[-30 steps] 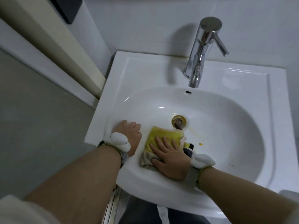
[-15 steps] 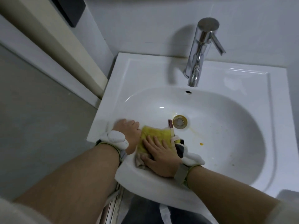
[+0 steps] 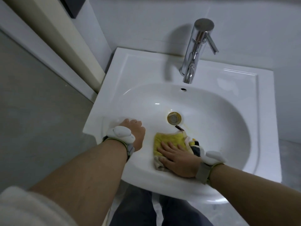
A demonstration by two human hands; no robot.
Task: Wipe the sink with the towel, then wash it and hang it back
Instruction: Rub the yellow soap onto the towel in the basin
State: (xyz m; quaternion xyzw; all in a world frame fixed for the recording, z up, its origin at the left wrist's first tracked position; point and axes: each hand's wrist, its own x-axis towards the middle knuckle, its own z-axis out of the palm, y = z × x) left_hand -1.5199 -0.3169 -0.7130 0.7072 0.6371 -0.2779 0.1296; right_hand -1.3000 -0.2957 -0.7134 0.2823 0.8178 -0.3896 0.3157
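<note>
Yellow towel (image 3: 169, 141) pressed flat low in the sink (image 3: 228, 144), below the drain (image 3: 174, 118).
It looks soft, limp and light; your right hand (image 3: 179, 160) lies spread on it, gripping nothing. Bunch its middle. Your left hand (image 3: 133, 129) braces the rim, curled.

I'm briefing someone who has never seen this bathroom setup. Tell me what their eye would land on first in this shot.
The yellow towel stands out first, pressed flat against the near wall of the white sink by the right hand, just below the brass drain. Next comes the tall chrome faucet at the back, with no water running. The left hand rests on the sink's near-left rim.
</note>
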